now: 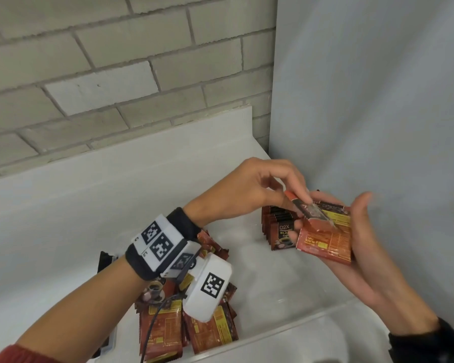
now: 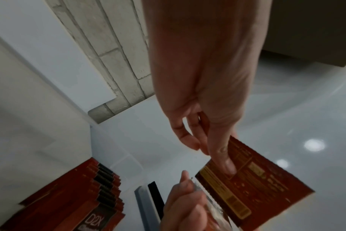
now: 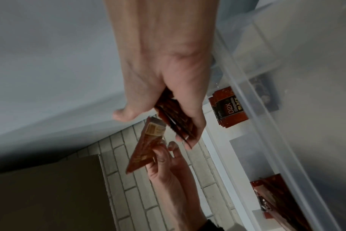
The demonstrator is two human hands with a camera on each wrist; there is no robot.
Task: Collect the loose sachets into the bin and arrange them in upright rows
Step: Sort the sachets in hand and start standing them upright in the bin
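Observation:
My left hand (image 1: 306, 203) pinches one red-brown sachet (image 1: 312, 216) by its top edge and holds it tilted against a small stack of sachets (image 1: 328, 242). My right hand (image 1: 333, 226) grips that stack from below, thumb up. In the left wrist view the left thumb presses on the sachet (image 2: 253, 187). In the right wrist view the stack (image 3: 176, 120) sits in the right palm beside the single sachet (image 3: 146, 146). An upright row of sachets (image 1: 277, 226) stands in the clear bin (image 1: 299, 327) just left of my hands. A loose heap of sachets (image 1: 207, 328) lies under my left forearm.
A grey brick wall (image 1: 116, 74) stands behind a white ledge (image 1: 142, 163). A pale panel (image 1: 378, 100) closes the right side. The bin's clear wall (image 3: 257, 112) runs close by my right hand. A black part (image 1: 105, 260) shows at the bin's left end.

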